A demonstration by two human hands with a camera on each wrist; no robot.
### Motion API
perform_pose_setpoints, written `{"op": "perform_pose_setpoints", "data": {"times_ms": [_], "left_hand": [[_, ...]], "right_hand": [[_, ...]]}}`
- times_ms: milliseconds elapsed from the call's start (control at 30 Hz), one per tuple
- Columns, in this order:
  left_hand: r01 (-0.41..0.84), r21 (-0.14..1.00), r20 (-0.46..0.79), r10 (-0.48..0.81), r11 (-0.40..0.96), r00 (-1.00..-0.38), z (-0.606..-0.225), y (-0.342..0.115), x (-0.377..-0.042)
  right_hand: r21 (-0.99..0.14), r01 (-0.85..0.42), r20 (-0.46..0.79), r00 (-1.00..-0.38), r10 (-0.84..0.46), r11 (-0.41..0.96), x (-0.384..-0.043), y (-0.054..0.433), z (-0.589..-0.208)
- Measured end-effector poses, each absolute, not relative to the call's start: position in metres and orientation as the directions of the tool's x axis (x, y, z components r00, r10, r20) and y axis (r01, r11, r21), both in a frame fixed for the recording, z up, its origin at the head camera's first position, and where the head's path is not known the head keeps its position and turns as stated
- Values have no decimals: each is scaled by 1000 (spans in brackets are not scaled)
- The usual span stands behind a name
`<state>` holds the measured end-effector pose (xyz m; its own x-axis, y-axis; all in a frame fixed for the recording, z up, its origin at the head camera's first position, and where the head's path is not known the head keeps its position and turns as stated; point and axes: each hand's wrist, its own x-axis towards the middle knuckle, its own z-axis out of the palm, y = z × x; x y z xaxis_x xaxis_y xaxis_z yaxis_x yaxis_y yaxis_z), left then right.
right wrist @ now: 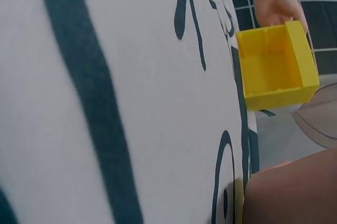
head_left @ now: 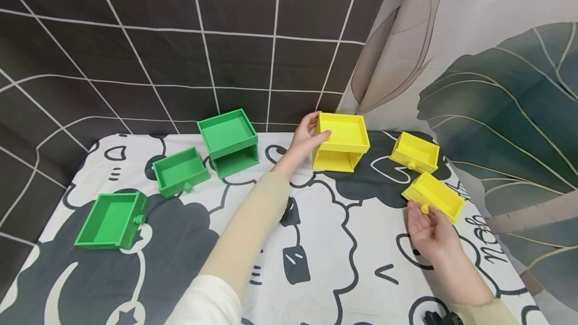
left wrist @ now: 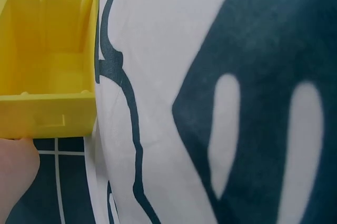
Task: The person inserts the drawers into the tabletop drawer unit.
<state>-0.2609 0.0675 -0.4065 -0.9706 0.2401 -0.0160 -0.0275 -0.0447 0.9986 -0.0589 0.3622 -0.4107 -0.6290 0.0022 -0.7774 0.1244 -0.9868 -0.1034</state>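
Left hand [head_left: 308, 139] closed on the yellow cabinet [head_left: 341, 132] from its left side: thumb over the top rim, fingers along the left wall. Cabinet upright at the far edge of the patterned cloth [head_left: 316, 260], right of centre, its hollow front facing the near side; the right-wrist view likewise shows the hand against its side. Right hand [head_left: 431, 232] palm up at the near yellow drawer [head_left: 435, 197], far right on the cloth; that drawer's round knob [head_left: 424, 209] sits between thumb and fingers, the gap small; cannot tell whether it is pinched. Far yellow drawer [head_left: 416, 152] just beyond, between that one and the cloth's far edge, knob toward the near side. To the left of the left hand, well apart from the yellow pieces: green cabinet [head_left: 228, 133], upright, hollow front also toward the near side. Upper green drawer [head_left: 180, 170] just beside it on the left, knob toward the near side; lower green drawer [head_left: 108, 220] farther left and nearer, knob on its right end. Dark gridded fabric [head_left: 239, 59] behind; leaf-printed fabric [head_left: 501, 114] at right.
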Motion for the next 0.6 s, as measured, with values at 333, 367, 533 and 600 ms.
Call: {"op": "perform_pose_setpoints", "data": {"times_ms": [333, 367, 533, 600], "left_hand": [[-31, 997, -14, 222, -75, -975, -409, 70, -262], [-28, 996, -10, 220, -81, -975, -410, 70, -262], [-14, 992, 13, 212, -125, -977, -412, 71, -261], [-14, 989, 16, 207, -144, -978, -412, 72, -261]], "right_hand": [[-130, 210, -729, -683, -51, -969, -58, 353, -411], [-133, 213, -725, -687, -51, -968, -57, 351, -411], [-149, 225, -723, -689, -48, -963, -57, 345, -410], [-157, 232, -727, -685, -47, -960, -57, 342, -410]]}}
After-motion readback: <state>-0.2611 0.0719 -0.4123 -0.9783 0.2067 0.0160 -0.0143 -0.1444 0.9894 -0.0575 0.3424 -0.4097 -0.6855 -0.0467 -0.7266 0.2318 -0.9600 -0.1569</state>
